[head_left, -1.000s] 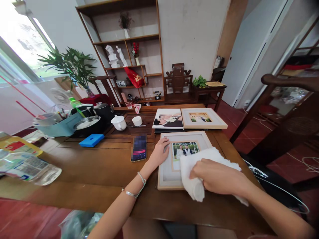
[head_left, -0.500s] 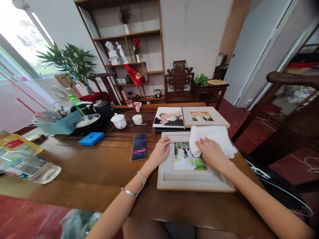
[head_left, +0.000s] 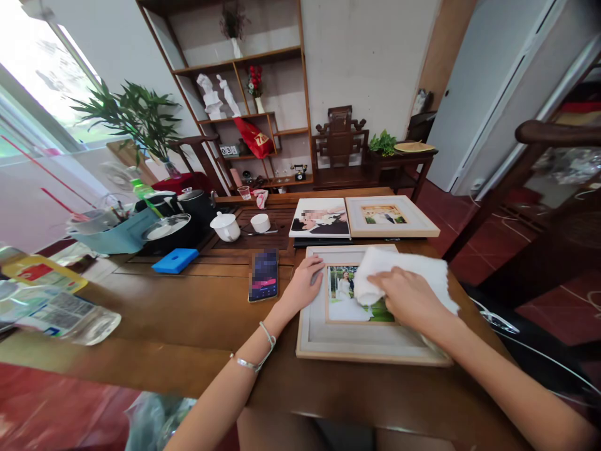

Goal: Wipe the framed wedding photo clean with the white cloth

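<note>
Frame (head_left: 338, 335) flat at the desk (head_left: 188, 326) near edge, left hand (head_left: 303, 289) with open fingers pressing its left border, right hand (head_left: 407, 297) closed on white cloth (head_left: 399, 266) over the photo. Could skid toward phone (head_left: 264, 283) under a hard wipe, or bump the frames (head_left: 389, 216) beyond.

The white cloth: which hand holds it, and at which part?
The right hand presses the white cloth at its near bunched edge, on the photo frame.
</note>
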